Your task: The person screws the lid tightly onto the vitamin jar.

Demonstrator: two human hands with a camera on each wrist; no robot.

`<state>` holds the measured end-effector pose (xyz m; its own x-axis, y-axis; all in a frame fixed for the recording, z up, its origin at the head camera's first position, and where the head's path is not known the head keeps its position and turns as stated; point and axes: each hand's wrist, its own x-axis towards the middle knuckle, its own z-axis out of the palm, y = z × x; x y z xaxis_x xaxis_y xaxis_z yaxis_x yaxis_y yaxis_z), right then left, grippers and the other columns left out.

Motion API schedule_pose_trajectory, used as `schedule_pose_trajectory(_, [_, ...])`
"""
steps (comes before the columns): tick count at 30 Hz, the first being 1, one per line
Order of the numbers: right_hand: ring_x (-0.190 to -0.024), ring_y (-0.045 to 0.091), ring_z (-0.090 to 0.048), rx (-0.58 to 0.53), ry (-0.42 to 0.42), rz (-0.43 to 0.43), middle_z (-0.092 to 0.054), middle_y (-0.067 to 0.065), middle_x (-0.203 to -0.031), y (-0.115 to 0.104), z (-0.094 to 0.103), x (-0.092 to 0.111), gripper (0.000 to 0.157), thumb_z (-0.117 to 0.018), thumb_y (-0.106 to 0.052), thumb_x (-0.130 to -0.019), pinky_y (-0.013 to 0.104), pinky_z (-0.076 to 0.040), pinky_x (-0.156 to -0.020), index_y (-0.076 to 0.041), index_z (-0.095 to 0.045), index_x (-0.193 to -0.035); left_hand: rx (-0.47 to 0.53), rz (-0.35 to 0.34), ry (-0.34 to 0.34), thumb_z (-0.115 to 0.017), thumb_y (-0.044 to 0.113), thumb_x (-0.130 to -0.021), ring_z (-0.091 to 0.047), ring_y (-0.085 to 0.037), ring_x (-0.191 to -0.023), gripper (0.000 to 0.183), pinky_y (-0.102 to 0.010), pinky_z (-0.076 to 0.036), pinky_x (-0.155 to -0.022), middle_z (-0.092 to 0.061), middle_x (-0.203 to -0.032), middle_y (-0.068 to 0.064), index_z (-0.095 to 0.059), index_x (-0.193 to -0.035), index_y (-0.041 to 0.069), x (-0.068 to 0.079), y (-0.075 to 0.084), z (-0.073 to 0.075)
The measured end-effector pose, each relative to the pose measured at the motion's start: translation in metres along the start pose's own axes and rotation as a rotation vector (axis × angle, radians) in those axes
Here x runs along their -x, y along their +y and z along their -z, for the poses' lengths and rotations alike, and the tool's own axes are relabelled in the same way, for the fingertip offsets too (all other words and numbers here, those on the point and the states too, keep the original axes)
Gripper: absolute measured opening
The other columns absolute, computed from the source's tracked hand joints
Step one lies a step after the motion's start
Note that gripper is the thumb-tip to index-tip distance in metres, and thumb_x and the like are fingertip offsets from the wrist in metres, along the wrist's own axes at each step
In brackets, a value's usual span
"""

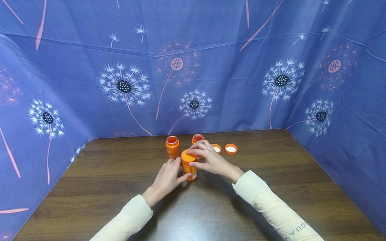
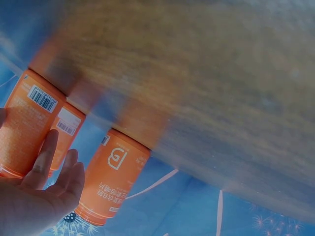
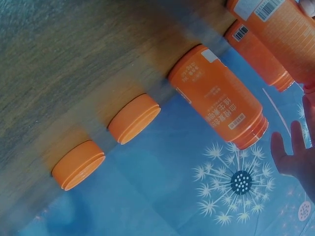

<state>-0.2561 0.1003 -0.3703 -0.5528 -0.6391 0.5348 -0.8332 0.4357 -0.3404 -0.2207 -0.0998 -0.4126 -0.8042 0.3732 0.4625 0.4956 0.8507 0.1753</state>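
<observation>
A capped orange pill bottle (image 1: 187,170) stands upright on the table in the head view, between both hands. My left hand (image 1: 166,176) holds its body, thumb at the front and fingers along the left side. Over the top, my right hand (image 1: 213,162) grips the orange lid (image 1: 188,156), fingertips at its far edge and thumb at the near side. In the left wrist view, the index finger lies against the bottle (image 2: 29,123) below its barcode label. The right wrist view catches the other fingers (image 3: 295,140) spread beside the bottle's top.
Two uncapped orange bottles stand just behind: one at left (image 1: 173,149), one (image 1: 198,138) partly hidden by the right hand. Two loose orange lids (image 1: 231,149) (image 3: 134,119) with white insides lie to the right. A blue dandelion-print cloth (image 1: 229,83) hangs behind the wooden table (image 1: 286,174).
</observation>
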Motion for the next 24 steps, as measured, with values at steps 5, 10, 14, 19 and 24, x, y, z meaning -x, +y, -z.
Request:
schedule_pose_trajectory(5, [-0.109,0.021,-0.041,0.010,0.021,-0.017,-0.058,0.002,-0.111,-0.0004,-0.0024,-0.0007,0.039,-0.074,-0.028,-0.076,0.040,-0.038,-0.090,-0.016,-0.064,-0.112,0.007,-0.002,0.002,-0.070,0.048,-0.074,-0.056,-0.020,-0.073,0.049,-0.037,-0.046,-0.067,-0.049,-0.067,0.004,-0.050,-0.096,0.009,0.0001,0.0000,0.0002])
schedule_pose_trajectory(10, [-0.104,0.018,-0.042,0.006,0.036,-0.037,-0.057,0.000,-0.108,-0.0008,-0.0042,0.0000,0.039,-0.074,-0.027,-0.075,0.036,-0.039,-0.086,-0.016,-0.064,-0.111,0.010,-0.004,0.005,-0.070,0.048,-0.074,-0.056,-0.020,-0.073,0.049,-0.036,-0.046,-0.067,-0.050,-0.067,0.004,-0.050,-0.097,0.009,0.0004,-0.0001,-0.0005])
schedule_pose_trajectory(14, [-0.102,0.018,-0.043,0.018,0.052,-0.040,-0.057,0.000,-0.107,-0.0009,-0.0053,0.0005,0.040,-0.075,-0.028,-0.074,0.036,-0.039,-0.085,-0.016,-0.064,-0.111,0.007,-0.003,0.000,-0.069,0.048,-0.074,-0.056,-0.020,-0.073,0.049,-0.037,-0.046,-0.067,-0.050,-0.068,0.003,-0.050,-0.097,0.009,0.0005,-0.0003,-0.0009])
schedule_pose_trajectory(19, [-0.105,0.019,-0.042,0.012,0.038,-0.069,-0.057,0.000,-0.113,-0.0006,-0.0054,0.0003,0.047,-0.075,-0.033,-0.074,0.039,-0.038,-0.088,-0.015,-0.060,-0.114,0.015,0.001,-0.004,-0.069,0.048,-0.074,-0.057,-0.020,-0.074,0.050,-0.037,-0.046,-0.067,-0.052,-0.070,0.002,-0.050,-0.099,0.009,0.0001,-0.0001,-0.0005])
schedule_pose_trajectory(24, [-0.113,0.021,-0.040,-0.026,-0.024,-0.097,-0.053,0.000,-0.124,0.0019,-0.0031,-0.0003,0.056,-0.071,-0.039,-0.076,0.042,-0.037,-0.094,-0.015,-0.052,-0.123,0.016,0.002,-0.001,-0.070,0.048,-0.074,-0.057,-0.021,-0.075,0.050,-0.037,-0.047,-0.068,-0.053,-0.070,0.002,-0.050,-0.099,0.009,0.0001,0.0004,-0.0002])
